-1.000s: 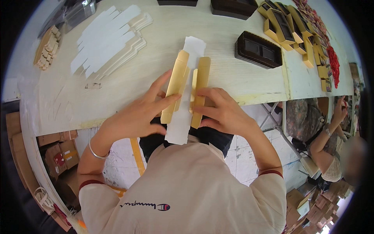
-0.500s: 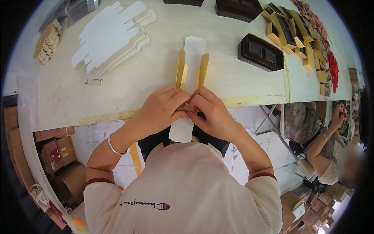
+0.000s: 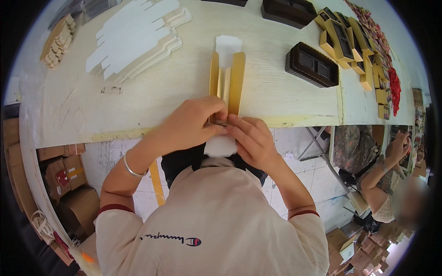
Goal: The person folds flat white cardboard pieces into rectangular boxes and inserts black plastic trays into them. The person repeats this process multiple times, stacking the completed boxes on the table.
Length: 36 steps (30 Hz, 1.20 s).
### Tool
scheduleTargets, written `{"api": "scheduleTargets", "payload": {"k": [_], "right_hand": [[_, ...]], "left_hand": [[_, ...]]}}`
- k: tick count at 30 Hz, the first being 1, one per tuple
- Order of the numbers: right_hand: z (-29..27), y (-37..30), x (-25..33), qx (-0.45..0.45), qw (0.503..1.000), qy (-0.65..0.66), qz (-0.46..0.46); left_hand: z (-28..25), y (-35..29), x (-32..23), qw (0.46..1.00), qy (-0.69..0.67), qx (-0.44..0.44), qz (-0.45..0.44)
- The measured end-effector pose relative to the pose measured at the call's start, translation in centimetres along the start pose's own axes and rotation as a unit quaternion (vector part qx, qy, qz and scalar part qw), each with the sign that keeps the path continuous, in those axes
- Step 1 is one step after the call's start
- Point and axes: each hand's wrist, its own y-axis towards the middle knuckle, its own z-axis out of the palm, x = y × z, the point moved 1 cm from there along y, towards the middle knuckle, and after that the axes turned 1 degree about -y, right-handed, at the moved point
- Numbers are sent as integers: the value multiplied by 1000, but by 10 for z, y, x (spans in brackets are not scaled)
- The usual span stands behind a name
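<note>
A part-folded card box (image 3: 236,83), gold outside and white inside, lies lengthwise in front of me. Its two gold side walls stand up, and a white end flap lies flat at the far end. At the near end, over the table's front edge, my left hand (image 3: 198,118) grips the left corner with bent fingers. My right hand (image 3: 254,140) pinches the right corner at the same end. Another white flap (image 3: 221,146) hangs below my hands toward my lap. My fingers hide the folded corners between them.
Flat white box blanks (image 3: 133,37) are stacked at the far left, beside small card pieces (image 3: 58,41). Dark brown plastic trays (image 3: 312,64) stand to the right. Gold boxes (image 3: 340,39) and red material (image 3: 394,89) lie beyond. Another person (image 3: 382,179) sits at the right.
The box's right side wall has tipped inward. My right hand has shifted slightly right and down, its fingers now lying along the near-end fold. My left hand keeps its grip.
</note>
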Motion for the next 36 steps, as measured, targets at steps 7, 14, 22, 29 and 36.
{"api": "scheduleTargets", "payload": {"k": [7,14,22,29,36], "right_hand": [[19,9,2,-151,876,361,282],[11,13,6,-27,992,-38,121],[4,28,12,94,977,-185,57],[-8,41,3,194,971,-38,137],[-30,40,-5,152,977,7,149]], "left_hand": [[-10,-3,20,980,-181,74,33],[11,-7,10,990,-57,-117,44],[34,-17,17,932,252,-216,147],[14,-6,11,978,185,-80,57],[-28,9,5,971,218,60,82]]}}
